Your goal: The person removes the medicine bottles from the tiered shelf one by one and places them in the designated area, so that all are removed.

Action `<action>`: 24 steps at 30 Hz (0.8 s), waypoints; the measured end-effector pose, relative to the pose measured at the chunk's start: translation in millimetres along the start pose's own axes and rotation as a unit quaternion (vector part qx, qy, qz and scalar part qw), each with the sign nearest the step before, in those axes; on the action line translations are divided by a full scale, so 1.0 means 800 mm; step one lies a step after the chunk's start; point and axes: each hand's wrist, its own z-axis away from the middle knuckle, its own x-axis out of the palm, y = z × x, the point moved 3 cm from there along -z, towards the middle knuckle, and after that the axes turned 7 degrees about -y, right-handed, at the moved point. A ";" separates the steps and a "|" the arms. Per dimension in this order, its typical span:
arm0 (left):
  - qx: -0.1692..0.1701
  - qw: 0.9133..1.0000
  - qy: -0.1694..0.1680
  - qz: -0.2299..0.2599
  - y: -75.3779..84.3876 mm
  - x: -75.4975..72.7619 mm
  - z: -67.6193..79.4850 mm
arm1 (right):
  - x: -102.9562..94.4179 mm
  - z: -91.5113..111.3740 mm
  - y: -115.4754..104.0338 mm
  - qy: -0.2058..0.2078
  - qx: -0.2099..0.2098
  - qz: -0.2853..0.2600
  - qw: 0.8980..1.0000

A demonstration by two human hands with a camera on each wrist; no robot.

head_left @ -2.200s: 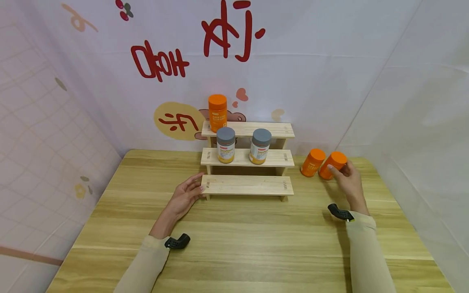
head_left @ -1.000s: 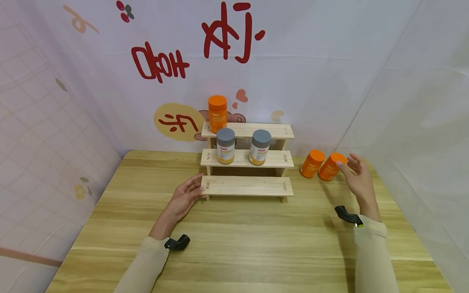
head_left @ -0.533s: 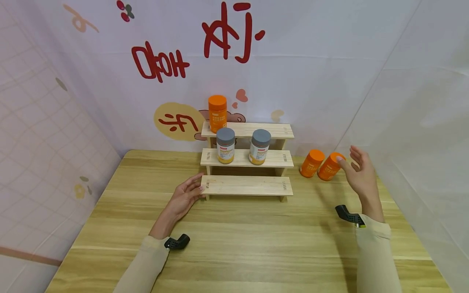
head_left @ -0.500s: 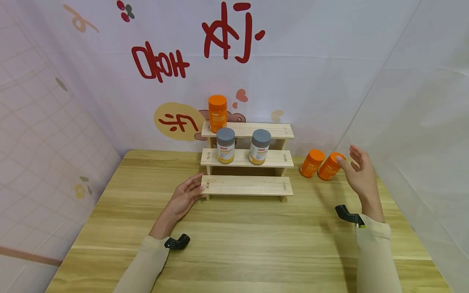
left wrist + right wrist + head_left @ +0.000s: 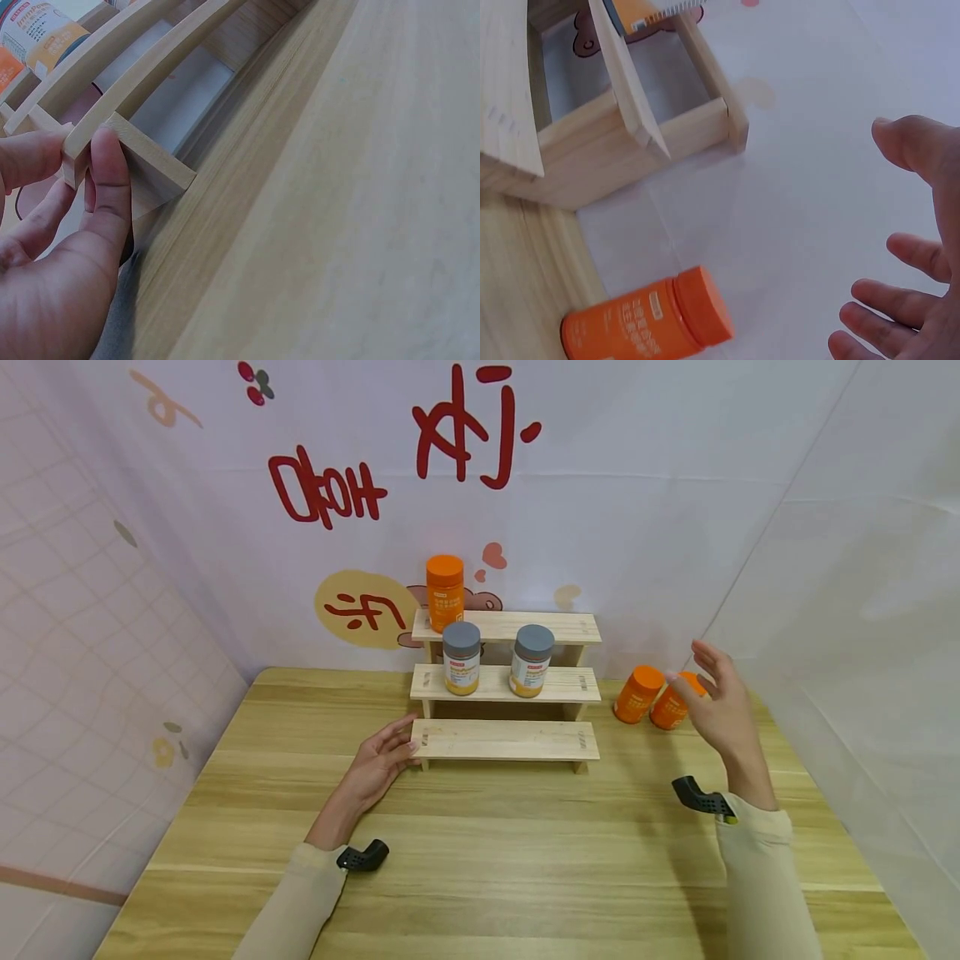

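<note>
On rack (image 5: 506, 740) edge, left grip (image 5: 381, 764) clamped; right grip (image 5: 723, 714), apart, midair near orange bottles (image 5: 639, 696).

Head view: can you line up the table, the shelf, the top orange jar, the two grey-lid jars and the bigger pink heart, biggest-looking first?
1. Table
2. Shelf
3. Top orange jar, left grey-lid jar and right grey-lid jar: too alike to rank
4. Bigger pink heart

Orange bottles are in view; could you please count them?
3: the first bottle on the top shelf, the second bottle right of the rack, the third bottle beside it, partly behind the right hand.
</note>
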 end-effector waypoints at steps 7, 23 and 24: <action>0.000 1.000 -0.002 0.000 0.000 -0.001 0.001 | 0.014 -0.009 -0.027 -0.025 -0.030 -0.006 0.999; -0.003 1.000 0.000 0.005 0.000 0.000 0.001 | 0.048 -0.029 -0.102 -0.069 -0.127 -0.020 0.989; -0.005 1.000 0.001 0.005 0.000 0.000 0.001 | 0.050 -0.031 -0.107 -0.071 -0.132 -0.024 0.988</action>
